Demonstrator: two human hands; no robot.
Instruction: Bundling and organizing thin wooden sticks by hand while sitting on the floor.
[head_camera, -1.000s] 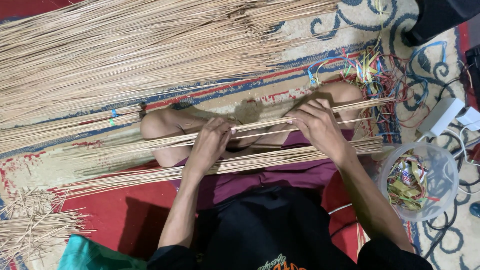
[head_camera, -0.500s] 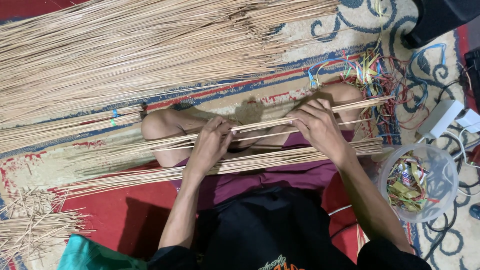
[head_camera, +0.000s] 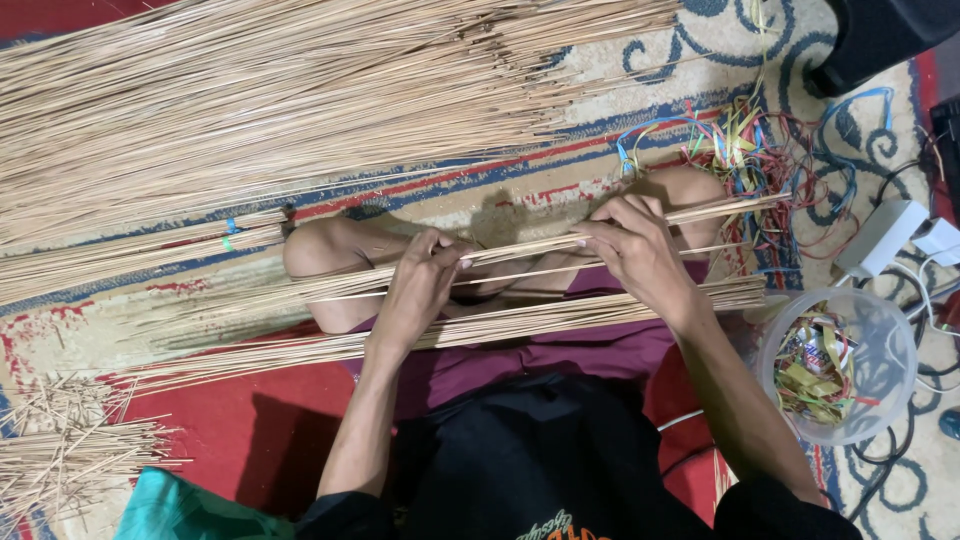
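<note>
Thin bundle of sticks (head_camera: 520, 250): pale, slender, straight lengths held across the person's lap above the bare crossed legs (head_camera: 330, 250). Long axis runs nearly level across the head view, rising slightly toward the right; the right-hand tips reach out past the knee toward the tangle of coloured ties (head_camera: 740, 150), the left-hand ends trail off over the carpet (head_camera: 520, 195).

Left hand (head_camera: 420, 290): fingers curled closed around the bundle near its middle, thumb on top, knuckles toward the camera.

Right hand (head_camera: 635, 255): fingers bent and pinched together on the same bundle further right, fingertips pressing the sticks from above; grip closed, no gap showing.

Second layer of sticks (head_camera: 560, 315): lies loose on the lap just below the held bundle, same near-level direction, touching the purple cloth (head_camera: 520, 365) that covers the thighs.

Large stock of sticks (head_camera: 250, 110): spread over the carpet in the upper half of the view, fanning from the left edge toward the upper right, well apart from the hands.

Tied bundle (head_camera: 130, 255): at the left, bound with a small blue and green tie.

Short offcuts (head_camera: 70, 460): loose heap at the lower left.

Clear plastic bowl (head_camera: 875, 330): right of the right forearm, holding mixed coloured ties.

White power adapters (head_camera: 885, 235): with cables, at the right edge.
</note>
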